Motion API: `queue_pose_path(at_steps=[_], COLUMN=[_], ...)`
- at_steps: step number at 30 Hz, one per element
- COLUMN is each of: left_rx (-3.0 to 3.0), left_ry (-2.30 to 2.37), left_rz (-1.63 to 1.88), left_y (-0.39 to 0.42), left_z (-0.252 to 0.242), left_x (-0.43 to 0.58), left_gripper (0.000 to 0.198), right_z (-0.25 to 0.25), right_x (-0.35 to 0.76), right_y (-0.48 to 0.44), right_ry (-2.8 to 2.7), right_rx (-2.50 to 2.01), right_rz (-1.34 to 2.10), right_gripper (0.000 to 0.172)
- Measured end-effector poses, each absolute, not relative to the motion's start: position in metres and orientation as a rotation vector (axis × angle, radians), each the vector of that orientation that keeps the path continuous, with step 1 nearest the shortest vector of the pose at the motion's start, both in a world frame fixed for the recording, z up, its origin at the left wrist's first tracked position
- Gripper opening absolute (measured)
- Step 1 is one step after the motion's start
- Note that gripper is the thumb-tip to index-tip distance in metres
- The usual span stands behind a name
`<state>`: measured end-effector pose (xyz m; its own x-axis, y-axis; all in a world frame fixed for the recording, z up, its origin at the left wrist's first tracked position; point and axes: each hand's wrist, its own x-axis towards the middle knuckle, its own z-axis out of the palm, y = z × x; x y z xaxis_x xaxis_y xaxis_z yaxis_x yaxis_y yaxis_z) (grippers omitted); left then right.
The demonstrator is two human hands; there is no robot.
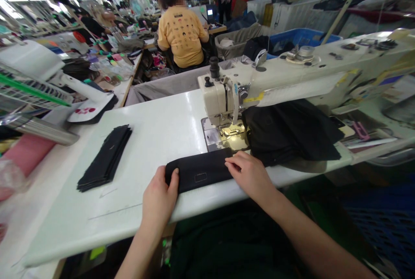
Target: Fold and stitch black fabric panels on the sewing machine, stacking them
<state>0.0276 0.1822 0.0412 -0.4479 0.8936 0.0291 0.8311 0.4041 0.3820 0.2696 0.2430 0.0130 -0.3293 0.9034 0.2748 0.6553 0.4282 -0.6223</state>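
Note:
A long black fabric piece point(199, 170) with a small stitched rectangle lies flat on the white sewing table point(155, 136), just in front of the needle plate. My left hand point(159, 199) presses on its left end with the thumb over the edge. My right hand point(249, 174) rests on its right end, fingers bent and pinching the cloth. The cream sewing machine point(223, 97) stands directly behind, its presser foot point(231, 131) lit over the metal plate.
A stack of black cut pieces point(106, 158) lies to the left on the table. A heap of black fabric point(288, 130) sits under the machine arm to the right. A person in a yellow shirt point(183, 33) sits with their back turned at a bench beyond. Cluttered benches fill the far left.

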Motion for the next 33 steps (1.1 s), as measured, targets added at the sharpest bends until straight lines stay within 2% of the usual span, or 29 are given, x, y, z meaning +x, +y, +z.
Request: queue_pose_path(at_steps=[8,13,15,20,25,33], left_rx=[1.577,1.506,1.414,1.267,1.250,1.314], left_ry=[2.467,2.331,2.262,2.219,2.202,2.245], left_rz=[0.497,0.710,0.814,0.882,0.916,0.854], left_y=[0.182,0.183,0.182,0.181,0.180,0.180], left_z=[0.041,0.043,0.043,0.042,0.039,0.034], left_x=[0.027,0.020,0.017,0.012,0.012,0.013], left_gripper=[0.022,0.026,0.027,0.013,0.023,0.023], right_z=[0.014,0.012,0.010,0.003,0.002,0.005], right_x=[0.268,0.270,0.272,0.277,0.279,0.279], right_y=[0.245,0.244,0.242,0.242,0.243,0.241], right_ry=[-2.128,-2.164,-2.171,-2.179,-2.200,-2.222], right_rx=[-1.351,-1.324,-1.290,-1.203,-1.165,-1.159], right_rz=[0.540,0.498,0.470,0.386,0.335,0.311], right_gripper=[0.013,0.013,0.015,0.029,0.035,0.034])
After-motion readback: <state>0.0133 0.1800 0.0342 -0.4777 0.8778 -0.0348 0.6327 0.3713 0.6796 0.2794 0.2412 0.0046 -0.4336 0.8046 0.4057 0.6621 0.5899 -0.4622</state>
